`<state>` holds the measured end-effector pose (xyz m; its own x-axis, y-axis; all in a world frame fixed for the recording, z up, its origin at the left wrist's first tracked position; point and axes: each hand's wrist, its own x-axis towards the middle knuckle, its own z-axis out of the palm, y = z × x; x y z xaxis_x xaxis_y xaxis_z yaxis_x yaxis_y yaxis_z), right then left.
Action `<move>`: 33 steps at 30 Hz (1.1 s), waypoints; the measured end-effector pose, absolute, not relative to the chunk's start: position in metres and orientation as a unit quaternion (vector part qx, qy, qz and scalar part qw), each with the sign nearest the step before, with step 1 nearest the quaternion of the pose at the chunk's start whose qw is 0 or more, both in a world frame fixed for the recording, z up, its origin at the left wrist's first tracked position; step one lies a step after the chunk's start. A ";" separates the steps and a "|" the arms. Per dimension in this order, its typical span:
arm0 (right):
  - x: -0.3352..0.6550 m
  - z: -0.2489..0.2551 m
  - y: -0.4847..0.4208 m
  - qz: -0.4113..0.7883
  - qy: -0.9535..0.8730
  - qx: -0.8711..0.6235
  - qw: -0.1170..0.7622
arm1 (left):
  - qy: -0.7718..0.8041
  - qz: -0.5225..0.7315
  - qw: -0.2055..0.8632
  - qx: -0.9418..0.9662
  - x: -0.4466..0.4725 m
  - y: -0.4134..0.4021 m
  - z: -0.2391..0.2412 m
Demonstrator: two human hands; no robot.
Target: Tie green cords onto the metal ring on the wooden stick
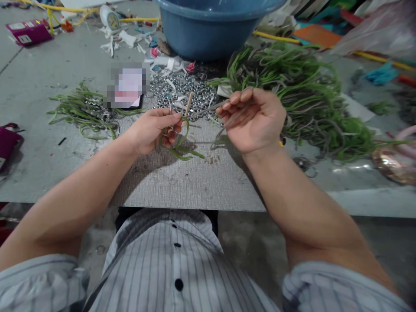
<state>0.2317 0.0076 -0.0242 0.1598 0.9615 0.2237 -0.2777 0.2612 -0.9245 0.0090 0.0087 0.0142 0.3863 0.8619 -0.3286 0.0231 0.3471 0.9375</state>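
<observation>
My left hand (157, 130) is closed, pinching a green cord (183, 157) whose loop and loose ends hang below the fingers. A small metal ring and a thin wooden stick (189, 102) show at its fingertips. My right hand (255, 121) is turned palm up, fingers curled over a grey cord (212, 106) that runs taut toward the left hand. A loose end of grey cord dangles under the right fingers. Behind both hands spreads a pile of small shiny metal hardware (198, 89). Exactly how the cords join at the left fingertips is hard to make out.
A large heap of green and grey cords (292, 82) lies at right. A smaller bundle of green cords (79, 108) with metal parts sits at left, beside a blurred flat object (130, 86). A blue basin (211, 34) stands behind, near white scraps (128, 39).
</observation>
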 end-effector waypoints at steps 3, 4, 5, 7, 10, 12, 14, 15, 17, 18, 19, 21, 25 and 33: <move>0.246 -0.030 0.012 0.443 -0.477 -0.378 0.658 | 0.461 0.312 0.673 0.486 0.007 0.010 0.012; 0.252 -0.032 0.013 0.434 -0.499 -0.371 0.653 | 0.463 0.315 0.670 0.487 0.007 0.011 0.011; 0.256 -0.033 0.014 0.422 -0.524 -0.366 0.643 | 0.468 0.317 0.666 0.487 0.007 0.012 0.011; 0.263 -0.034 0.014 0.399 -0.556 -0.375 0.626 | 0.488 0.318 0.655 0.482 0.007 0.013 0.010; 0.263 -0.031 0.013 0.355 -0.545 -0.436 0.622 | 0.527 0.332 0.631 0.463 0.009 0.013 0.011; 0.259 -0.025 0.012 0.322 -0.536 -0.484 0.612 | 0.545 0.354 0.609 0.454 0.010 0.012 0.010; 0.254 -0.018 0.011 0.297 -0.539 -0.514 0.598 | 0.547 0.380 0.587 0.461 0.011 0.013 0.009; 0.251 -0.015 0.010 0.290 -0.540 -0.521 0.594 | 0.543 0.391 0.574 0.473 0.011 0.013 0.007; 0.245 -0.011 0.005 0.295 -0.542 -0.516 0.594 | 0.530 0.411 0.541 0.508 0.010 0.014 0.004; 0.242 -0.011 0.002 0.301 -0.547 -0.505 0.596 | 0.523 0.418 0.522 0.528 0.010 0.015 0.002; 0.237 -0.012 -0.002 0.315 -0.560 -0.487 0.592 | 0.517 0.423 0.505 0.546 0.011 0.015 0.001; 0.227 -0.017 -0.009 0.344 -0.586 -0.430 0.595 | 0.509 0.425 0.479 0.575 0.012 0.013 0.000; 0.205 -0.026 -0.025 0.412 -0.620 -0.396 0.538 | 0.505 0.404 0.439 0.624 0.017 0.004 0.002; 0.194 -0.029 -0.034 0.440 -0.677 -0.408 0.427 | 0.484 0.366 0.412 0.680 0.023 -0.007 -0.005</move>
